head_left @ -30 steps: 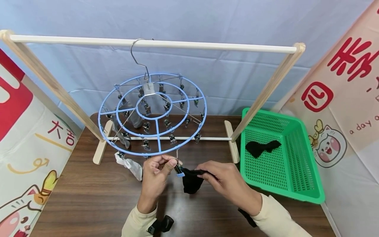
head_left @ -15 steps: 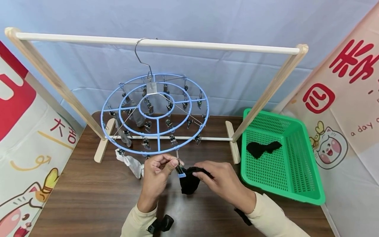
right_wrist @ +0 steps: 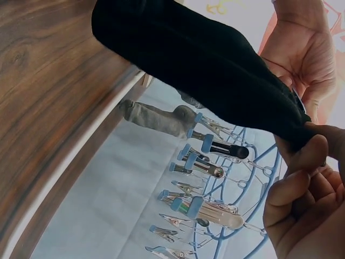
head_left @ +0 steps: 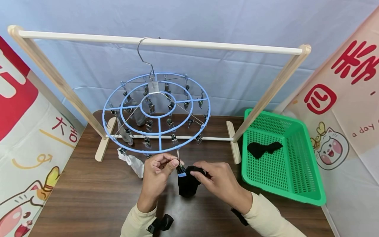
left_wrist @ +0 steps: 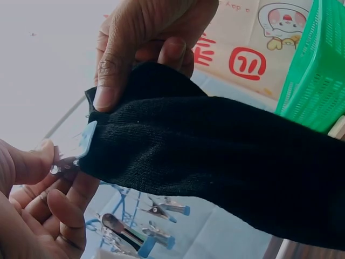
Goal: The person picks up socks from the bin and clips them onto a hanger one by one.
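My left hand [head_left: 157, 177] pinches a metal clip [head_left: 181, 170] with a blue tip, which hangs from the front rim of a round blue drying hanger [head_left: 160, 133]. A black sock [head_left: 187, 186] has its cuff at that clip's tip, and in the left wrist view the blue tip lies over the sock's edge [left_wrist: 102, 135]. With thumb and fingers my right hand [head_left: 225, 182] pinches the cuff beside the clip. The sock's foot droops below; the left wrist view shows its length [left_wrist: 215, 145] stretching right.
A white sock [head_left: 133, 164] and grey socks [head_left: 137, 113] hang on the hanger's left side. The hanger hooks over a white rod [head_left: 207, 45] on a wooden stand. At right, a green basket [head_left: 321, 197] holds another black sock [head_left: 263, 148]. Several clips dangle around the rings.
My right hand has moved slightly left with the black sock, bringing its cuff closer to the clip. My left hand keeps its hold on the clip. The head view has shifted slightly.
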`<state>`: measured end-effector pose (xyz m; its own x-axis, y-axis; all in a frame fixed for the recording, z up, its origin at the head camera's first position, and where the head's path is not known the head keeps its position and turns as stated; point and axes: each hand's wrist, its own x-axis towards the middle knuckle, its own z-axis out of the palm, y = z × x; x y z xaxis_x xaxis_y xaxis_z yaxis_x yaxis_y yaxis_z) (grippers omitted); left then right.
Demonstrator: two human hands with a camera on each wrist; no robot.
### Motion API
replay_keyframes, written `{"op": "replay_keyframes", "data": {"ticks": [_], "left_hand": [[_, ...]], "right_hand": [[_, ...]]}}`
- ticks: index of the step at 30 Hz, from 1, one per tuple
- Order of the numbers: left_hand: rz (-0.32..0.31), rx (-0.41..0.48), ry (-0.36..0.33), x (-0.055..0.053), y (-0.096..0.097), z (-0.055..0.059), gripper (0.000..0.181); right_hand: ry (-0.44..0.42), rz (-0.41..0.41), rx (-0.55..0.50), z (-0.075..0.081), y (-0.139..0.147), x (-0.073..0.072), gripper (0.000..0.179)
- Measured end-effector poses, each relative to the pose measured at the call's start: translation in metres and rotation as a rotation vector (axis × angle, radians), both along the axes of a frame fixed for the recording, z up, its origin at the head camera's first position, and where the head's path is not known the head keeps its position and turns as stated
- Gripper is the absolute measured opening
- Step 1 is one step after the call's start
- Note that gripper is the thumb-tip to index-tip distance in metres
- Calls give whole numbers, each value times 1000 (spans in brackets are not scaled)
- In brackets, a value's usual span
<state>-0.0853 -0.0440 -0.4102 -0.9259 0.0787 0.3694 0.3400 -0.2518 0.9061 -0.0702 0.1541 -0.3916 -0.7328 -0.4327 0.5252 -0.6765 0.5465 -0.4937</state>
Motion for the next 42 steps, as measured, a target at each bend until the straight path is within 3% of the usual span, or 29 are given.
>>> {"op": "replay_keyframes", "data": {"ticks": [9,21,30,42], "left_hand": [[21,-36,6,1,-2,0,7],[6,-17,14,1,-3,-3,20],[-16,-48,-7,1,-4,-4,6],[-39,-35,-21,2,-7,-6,5]], "right_hand": [[0,-29,25,-2,-1,0,13],[2,-27,7,-3,-2,0,13],[-13,-47,26,-5,-1,1,13],[-13,-88,21,-9,5,4,16]]}}
